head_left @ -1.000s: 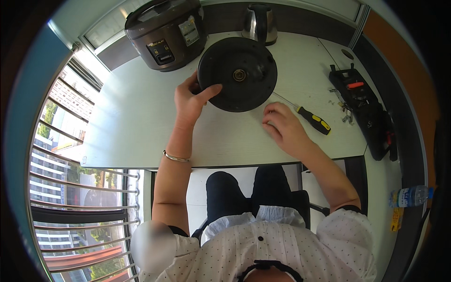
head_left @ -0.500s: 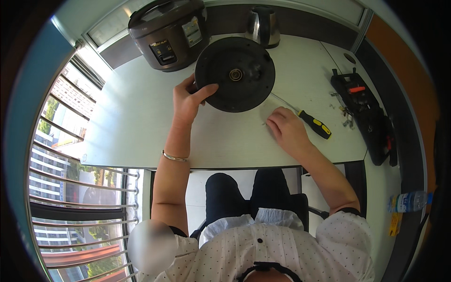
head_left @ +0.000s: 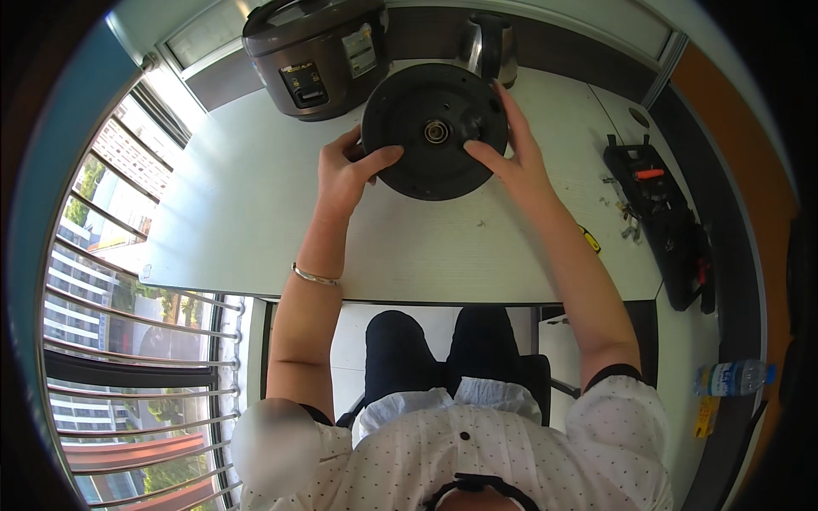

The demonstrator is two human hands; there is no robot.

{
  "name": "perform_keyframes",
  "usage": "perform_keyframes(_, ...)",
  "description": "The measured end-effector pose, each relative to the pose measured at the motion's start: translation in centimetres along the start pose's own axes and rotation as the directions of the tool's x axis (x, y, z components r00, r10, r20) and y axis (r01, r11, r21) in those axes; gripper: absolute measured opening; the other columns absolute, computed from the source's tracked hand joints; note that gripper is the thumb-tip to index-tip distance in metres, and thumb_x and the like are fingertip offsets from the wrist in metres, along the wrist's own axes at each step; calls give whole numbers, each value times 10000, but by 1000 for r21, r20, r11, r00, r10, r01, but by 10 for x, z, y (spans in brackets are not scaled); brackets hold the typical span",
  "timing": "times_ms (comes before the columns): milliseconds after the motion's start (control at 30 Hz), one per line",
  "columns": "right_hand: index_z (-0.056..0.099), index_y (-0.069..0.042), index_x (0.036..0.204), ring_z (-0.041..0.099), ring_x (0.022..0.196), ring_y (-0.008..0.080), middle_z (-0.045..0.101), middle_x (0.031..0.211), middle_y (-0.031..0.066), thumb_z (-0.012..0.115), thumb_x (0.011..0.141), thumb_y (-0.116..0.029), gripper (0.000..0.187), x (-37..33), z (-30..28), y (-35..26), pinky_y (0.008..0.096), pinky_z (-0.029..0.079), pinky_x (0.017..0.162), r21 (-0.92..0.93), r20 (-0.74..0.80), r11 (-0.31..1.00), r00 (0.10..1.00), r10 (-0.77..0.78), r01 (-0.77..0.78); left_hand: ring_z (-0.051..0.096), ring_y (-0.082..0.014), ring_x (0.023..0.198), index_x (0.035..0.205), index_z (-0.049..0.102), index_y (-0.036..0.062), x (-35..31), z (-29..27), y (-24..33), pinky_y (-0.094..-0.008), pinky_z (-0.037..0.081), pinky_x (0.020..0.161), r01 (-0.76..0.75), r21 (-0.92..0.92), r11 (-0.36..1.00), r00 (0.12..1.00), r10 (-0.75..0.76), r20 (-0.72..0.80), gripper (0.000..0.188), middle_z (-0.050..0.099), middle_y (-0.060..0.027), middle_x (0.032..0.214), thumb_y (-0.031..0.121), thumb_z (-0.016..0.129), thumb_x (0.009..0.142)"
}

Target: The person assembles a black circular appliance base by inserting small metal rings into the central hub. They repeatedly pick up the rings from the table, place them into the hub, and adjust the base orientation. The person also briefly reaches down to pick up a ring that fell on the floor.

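Observation:
A round black disc-shaped part [head_left: 426,175], with a metal coil or ring at its centre, is held up over the table, its face toward me. My left hand [head_left: 351,175] grips its left edge, thumb across the face and the fingers behind. On the opposite edge my right hand [head_left: 515,157] grips it too, with the thumb near a dark bump on the face. Below my right forearm shows the yellow and black handle of a screwdriver [head_left: 590,239]; the rest of the screwdriver is hidden by the arm.
A brown rice cooker [head_left: 319,60] stands at the back left, and a steel kettle [head_left: 497,51] behind the disc. To the right lie an open black tool case [head_left: 652,192] and several small metal pieces [head_left: 629,220]. A plastic bottle [head_left: 734,377] is at the far right.
My right hand has left the tabletop beside the screwdriver and moved up to grip the disc's right edge. My left hand keeps its hold; the right forearm now covers most of the screwdriver.

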State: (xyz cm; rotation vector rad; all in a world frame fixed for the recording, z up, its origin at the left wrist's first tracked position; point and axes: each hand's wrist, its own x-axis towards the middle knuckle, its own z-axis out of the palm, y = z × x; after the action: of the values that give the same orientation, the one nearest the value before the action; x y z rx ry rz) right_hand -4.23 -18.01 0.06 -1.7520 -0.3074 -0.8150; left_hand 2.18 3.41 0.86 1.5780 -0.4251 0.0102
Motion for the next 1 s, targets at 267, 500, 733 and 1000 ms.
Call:
perform_keyframes(267, 501, -65, 1270, 542, 1073, 169, 596, 1151, 100, 572, 915, -319, 443, 14, 11, 24, 274, 411, 932, 150, -109, 988, 993, 35, -18, 517, -78, 614, 1094, 634, -37, -1, 0, 0, -209, 397, 521, -10, 101, 995, 1000, 8, 22, 556, 612, -31, 716, 256, 780, 644)
perform_keyframes(500, 531, -50, 1234, 567, 1001, 152, 631, 1074, 93, 539, 933, -336, 415, 14, 9, 21, 262, 427, 892, 76, -134, 997, 991, -9, 19, 485, -88, 546, 864, 627, -64, -1, 2, -2, -215, 357, 481, -149, 115, 982, 989, 146, 36, 399, 569, -32, 634, 253, 773, 670)
perform_keyframes(733, 512, -51, 1248, 565, 980, 159, 629, 1054, 91, 518, 941, -339, 421, 8, 9, 18, 266, 424, 891, 8, -164, 1000, 986, -21, 23, 507, -77, 598, 1070, 614, -29, -1, 1, 1, -208, 381, 505, -64, 112, 992, 997, 58, 57, 536, 609, -27, 711, 227, 789, 633)
perform_keyframes(1000, 518, -43, 1236, 583, 935, 181, 637, 1020, 119, 509, 946, -318, 400, 5, 15, 19, 274, 439, 860, -65, -224, 997, 973, -58, 45, 488, -72, 569, 1090, 607, -46, 1, -2, -1, -201, 360, 485, -55, 85, 995, 997, 50, 58, 557, 604, -25, 688, 218, 790, 634)
